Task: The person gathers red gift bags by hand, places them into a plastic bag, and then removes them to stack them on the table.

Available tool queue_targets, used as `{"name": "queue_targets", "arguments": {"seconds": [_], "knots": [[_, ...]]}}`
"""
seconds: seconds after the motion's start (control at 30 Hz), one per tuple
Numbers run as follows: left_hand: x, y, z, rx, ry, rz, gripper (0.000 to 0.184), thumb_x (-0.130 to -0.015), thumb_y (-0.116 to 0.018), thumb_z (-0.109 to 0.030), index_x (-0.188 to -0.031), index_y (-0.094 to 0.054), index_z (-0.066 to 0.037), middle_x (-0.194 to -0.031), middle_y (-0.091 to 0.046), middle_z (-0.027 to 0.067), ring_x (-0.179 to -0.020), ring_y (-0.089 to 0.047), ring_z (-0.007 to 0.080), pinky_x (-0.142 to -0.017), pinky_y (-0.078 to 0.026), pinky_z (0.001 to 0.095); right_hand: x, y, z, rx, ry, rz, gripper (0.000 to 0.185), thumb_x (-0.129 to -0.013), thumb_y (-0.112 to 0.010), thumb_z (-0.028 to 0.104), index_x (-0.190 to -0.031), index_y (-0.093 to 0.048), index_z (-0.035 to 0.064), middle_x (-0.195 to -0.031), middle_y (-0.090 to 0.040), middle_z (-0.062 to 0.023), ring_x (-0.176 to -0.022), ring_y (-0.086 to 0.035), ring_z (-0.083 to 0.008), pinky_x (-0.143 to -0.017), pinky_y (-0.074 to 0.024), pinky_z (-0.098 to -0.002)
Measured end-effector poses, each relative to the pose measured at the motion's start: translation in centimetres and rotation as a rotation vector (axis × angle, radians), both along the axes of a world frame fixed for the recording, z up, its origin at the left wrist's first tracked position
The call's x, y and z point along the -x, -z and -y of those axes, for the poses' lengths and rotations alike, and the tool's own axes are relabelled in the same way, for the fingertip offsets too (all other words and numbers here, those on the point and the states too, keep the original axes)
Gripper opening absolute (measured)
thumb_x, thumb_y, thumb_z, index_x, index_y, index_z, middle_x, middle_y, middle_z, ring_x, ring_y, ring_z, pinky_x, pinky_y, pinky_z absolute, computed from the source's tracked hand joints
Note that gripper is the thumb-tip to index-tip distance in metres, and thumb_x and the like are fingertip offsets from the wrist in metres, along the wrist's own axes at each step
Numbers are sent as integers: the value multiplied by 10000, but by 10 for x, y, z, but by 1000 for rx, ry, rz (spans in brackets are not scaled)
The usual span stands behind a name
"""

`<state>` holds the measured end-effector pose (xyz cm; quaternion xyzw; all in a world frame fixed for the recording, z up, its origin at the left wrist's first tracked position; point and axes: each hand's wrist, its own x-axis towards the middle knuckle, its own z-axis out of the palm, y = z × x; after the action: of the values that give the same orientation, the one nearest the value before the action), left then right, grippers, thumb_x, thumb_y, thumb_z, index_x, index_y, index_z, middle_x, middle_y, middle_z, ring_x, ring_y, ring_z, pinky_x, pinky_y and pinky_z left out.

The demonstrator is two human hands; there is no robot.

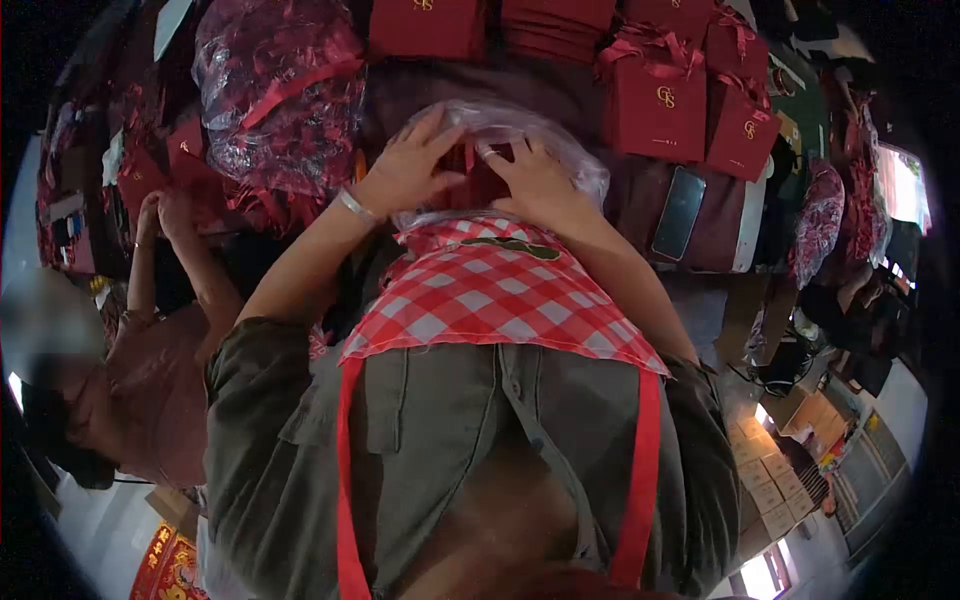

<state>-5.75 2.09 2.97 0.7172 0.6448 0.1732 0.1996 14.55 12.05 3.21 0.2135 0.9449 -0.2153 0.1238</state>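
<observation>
Both hands are at a clear plastic bag with dark red items inside, close to the checked apron. My left hand, a bracelet at its wrist, lies spread over the bag's left side. Across from it, my right hand rests on the right side with its fingers apart. The fingertips of both reach the crumpled plastic, and the red contents show between the two hands. Neither hand is closed on anything.
Red gift bags with ribbon handles stand at the upper right, near a phone. A large plastic bag of red ribbons lies upper left. Further left, a co-worker's hands are at another red bag. Stacked boxes are lower right.
</observation>
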Motion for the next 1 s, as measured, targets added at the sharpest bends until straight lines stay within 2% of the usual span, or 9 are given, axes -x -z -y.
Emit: {"name": "queue_targets", "arguments": {"seconds": [0.1,0.23,0.37,0.47,0.6,0.77,0.83,0.9,1.0], "knots": [[19,38,-43,109,-123,107,597,-882,-532,-434,-1378,-384,-135,-1360,-379,270,-1270,-377,380,-1058,-320,398,-2,4,1,35,2,-61,805,-715,-729,354,-1398,-354,153,-1403,-226,-306,-1295,-249,-472,-1035,-328,-509],[21,50,-94,185,-146,25,559,-879,-493,-494,-1292,-502,-117,-1303,-472,216,-1204,-445,380,-991,-389,418,2,1,-2,272,112,-50,817,-669,-767,306,-1378,-388,162,-1422,-196,-310,-1268,-300,-490,-1029,-333,-522],[3,21,-104,-284,-437,-148,405,-826,-620,-401,-1087,-620,-90,-1006,-599,127,-934,-575,323,-782,-481,417,-2,12,0,-35,22,-143,826,-669,-766,296,-1384,-377,158,-1426,-173,-326,-1281,-274,-502,-1047,-316,-507],[-6,-13,-73,-420,-132,110,304,-715,-721,-274,-928,-620,-82,-916,-605,81,-827,-588,321,-697,-470,430,0,18,0,64,72,-151,832,-664,-765,278,-1388,-372,161,-1435,-150,-329,-1294,-246,-510,-1062,-306,-484],[-21,-13,-22,34,53,-114,768,-601,-773,-404,-1242,-470,-106,-1303,-444,89,-1222,-404,291,-969,-351,492,-4,17,-3,173,72,-191,841,-676,-751,269,-1398,-345,129,-1440,-144,-325,-1299,-251,-497,-1050,-326,-479],[-22,0,-15,64,63,-295,884,-566,-785,-438,-1306,-428,-111,-1364,-397,75,-1282,-350,267,-970,-320,562,-8,-3,-4,193,28,-108,784,-733,-715,282,-1380,-333,59,-1398,-267,-314,-1265,-335,-462,-1031,-351,-469],[-17,4,-14,54,72,-305,928,-534,-795,-449,-1315,-423,-113,-1373,-388,69,-1288,-345,253,-967,-308,588,-16,-4,-6,80,-56,-351,661,-758,-691,294,-1301,-430,22,-1319,-414,-274,-1182,-452,-413,-972,-403,-451],[-17,3,-13,83,70,-329,929,-530,-796,-449,-1313,-425,-114,-1371,-390,69,-1283,-349,251,-966,-309,582,-22,-38,-7,582,28,-285,541,-787,-665,320,-1216,-522,22,-1175,-557,-211,-1094,-536,-349,-921,-431,-425],[-21,-4,-18,163,69,-362,943,-536,-803,-438,-1329,-400,-126,-1386,-361,61,-1295,-331,248,-973,-309,569,-40,-20,-15,317,320,-449,407,-845,-619,303,-1155,-570,43,-1093,-600,-182,-1024,-568,-333,-860,-461,-418]]}}
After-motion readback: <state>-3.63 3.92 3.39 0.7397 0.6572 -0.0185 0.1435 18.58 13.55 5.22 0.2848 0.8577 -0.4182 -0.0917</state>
